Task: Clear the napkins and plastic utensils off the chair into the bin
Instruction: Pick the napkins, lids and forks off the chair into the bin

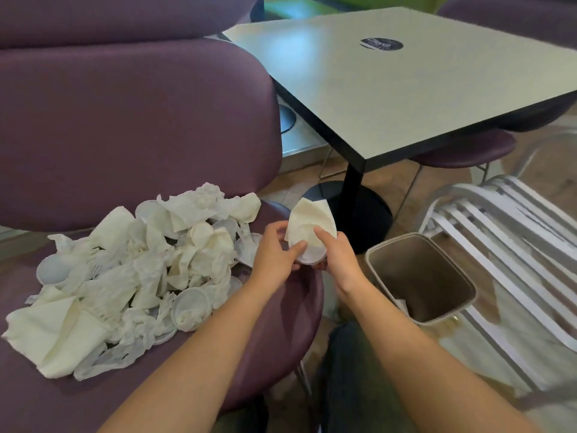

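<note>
Both hands meet above the right end of the purple chair seat (pixel 274 323), between the litter pile and the bin. The left hand (pixel 274 256) grips the left edge of a small round plastic lid (pixel 310 253), thumb curled over its upper face. The right hand (pixel 335 256) grips the right edge of the same lid, index finger pressed onto a cream napkin (pixel 312 218) that lies across the lid and stands up beyond it on the far side. Lid and napkin are held clear of the seat, near the bin but not over its opening. The bin (pixel 421 276), a grey-brown rectangular container with rounded corners, stands on the floor just right of the chair; a scrap of white paper shows low against its near-left inner wall. The remaining pile of napkins and plastic items (pixel 137 273) covers the left and middle of the seat: crumpled and folded cream napkins mixed with round translucent lids or cups, and some thin plastic pieces at the near edge whose type cannot be determined. A square grey table (pixel 406 82) on a black pedestal stands far right, with a round dark sticker (pixel 381 44) on its top. A white slatted chair (pixel 505 245) sits right of the bin.
</note>
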Tool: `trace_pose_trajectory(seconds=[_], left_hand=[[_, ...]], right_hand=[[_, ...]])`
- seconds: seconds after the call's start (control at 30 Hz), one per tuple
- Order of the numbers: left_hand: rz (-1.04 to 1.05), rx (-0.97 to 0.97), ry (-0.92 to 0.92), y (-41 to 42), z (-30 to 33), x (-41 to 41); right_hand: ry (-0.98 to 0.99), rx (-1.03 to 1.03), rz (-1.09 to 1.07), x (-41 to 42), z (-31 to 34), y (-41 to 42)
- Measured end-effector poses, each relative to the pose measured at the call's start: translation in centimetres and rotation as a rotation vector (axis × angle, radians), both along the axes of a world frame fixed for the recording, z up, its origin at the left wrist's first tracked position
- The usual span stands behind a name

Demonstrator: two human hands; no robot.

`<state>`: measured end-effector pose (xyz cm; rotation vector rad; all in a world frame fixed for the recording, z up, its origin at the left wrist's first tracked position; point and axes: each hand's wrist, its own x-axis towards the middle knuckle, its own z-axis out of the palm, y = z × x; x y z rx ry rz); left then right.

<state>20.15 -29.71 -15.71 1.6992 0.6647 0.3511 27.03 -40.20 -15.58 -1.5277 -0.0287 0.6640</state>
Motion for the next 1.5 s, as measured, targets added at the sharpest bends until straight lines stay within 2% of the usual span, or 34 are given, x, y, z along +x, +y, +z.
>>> trace_pose_trajectory(seconds=[0.13,0.3,0.47,0.6,0.7,0.83,1.1,1.23,1.5], left_hand=[[-0.036,-0.092,-0.014,-3.5,-0.1,2.6],[-0.111,0.014,0.053,-7.9,-1.1,6.0],[-0.235,0.165,0.113,-13.0,-2.8,10.5],[-0.321,0.298,0.224,-15.9,-4.7,13.2],[-0.350,0.312,0.285,-17.5,-6.2,14.7],[-0.362,0.228,0.355,-18.1,-6.6,15.3],[-0.269,0.157,0.196,-13.6,-4.0,11.5],[-0.193,0.198,0.134,-9.6,-2.4,7.3],[-0.034,0.282,0.132,-2.2,0.0,-2.5]], right_hand=[[-0.055,-0.045,-0.078,1.3,0.7,-4.2],[-0.156,-0.187,-0.288,4.3,0.1,-11.3],[-0.188,-0.396,-0.406,6.2,-1.3,-17.3],[-0.143,-0.549,-0.419,7.1,-2.1,-19.9],[-0.102,-0.601,-0.336,7.6,-3.2,-20.8],[-0.092,-0.598,-0.195,7.8,-3.7,-20.7],[-0.234,-0.530,-0.107,5.9,-2.3,-16.7],[-0.332,-0.472,-0.013,3.7,-0.8,-12.8],[-0.408,-0.350,0.117,-2.7,0.2,-4.8]])
